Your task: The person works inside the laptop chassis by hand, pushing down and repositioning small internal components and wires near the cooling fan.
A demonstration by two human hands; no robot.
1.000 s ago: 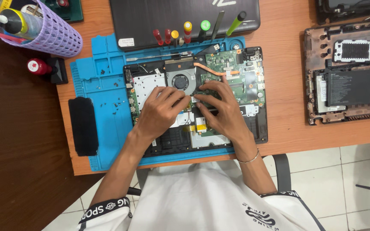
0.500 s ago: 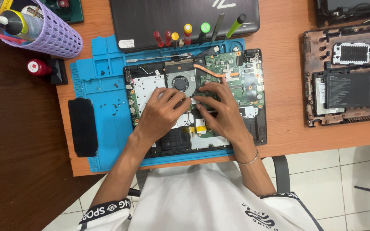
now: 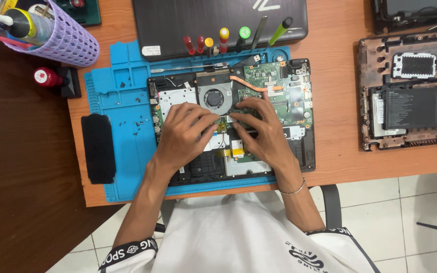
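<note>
While lying opened on the blue mat [image 3: 112, 101] atop the table [image 3: 337, 167], laptop [image 3: 279, 96] under both hands. Left hand [image 3: 185, 134] spread flat, fingertips pressing near the fan [image 3: 213, 97], gripping nothing. Right hand [image 3: 264, 131] likewise open, fingers splayed over the board. Screwdrivers [image 3: 222, 40] just beyond.

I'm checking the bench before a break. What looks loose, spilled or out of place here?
Tiny dark screws lie scattered loose on the blue mat, left of the opened laptop, not gathered in any tray. Nothing looks spilled or broken.
</note>
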